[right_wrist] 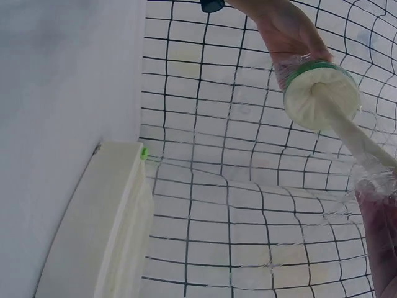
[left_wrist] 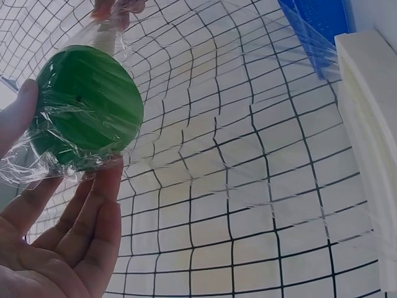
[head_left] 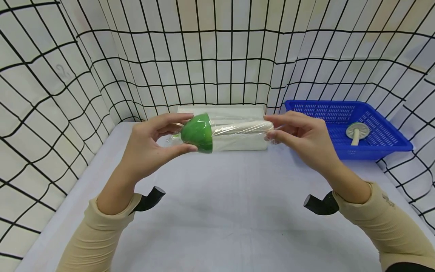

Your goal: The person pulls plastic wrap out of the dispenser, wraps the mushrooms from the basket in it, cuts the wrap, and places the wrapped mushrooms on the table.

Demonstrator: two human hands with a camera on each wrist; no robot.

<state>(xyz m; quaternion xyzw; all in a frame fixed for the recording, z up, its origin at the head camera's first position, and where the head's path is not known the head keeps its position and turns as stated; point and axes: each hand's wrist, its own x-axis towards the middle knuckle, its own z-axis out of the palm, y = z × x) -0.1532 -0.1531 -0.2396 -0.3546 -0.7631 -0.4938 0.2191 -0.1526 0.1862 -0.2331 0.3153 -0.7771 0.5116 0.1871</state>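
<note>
Both hands hold up a toy mushroom with a glossy green cap and a long whitish stem, lying sideways in clear plastic film. The left hand grips the cap between its thumb and fingers. At the stem's far end, the right hand pinches the film-covered tip. Loose crinkled film bunches round the cap in the left wrist view. The cap's pale underside faces the right wrist camera. Directly behind the mushroom is a long white box, partly hidden by it; film stretches towards the box.
A blue perforated basket stands at the back right, holding another mushroom with its pale underside up. Black wire grid encloses the back and sides. A white cloth covers the table.
</note>
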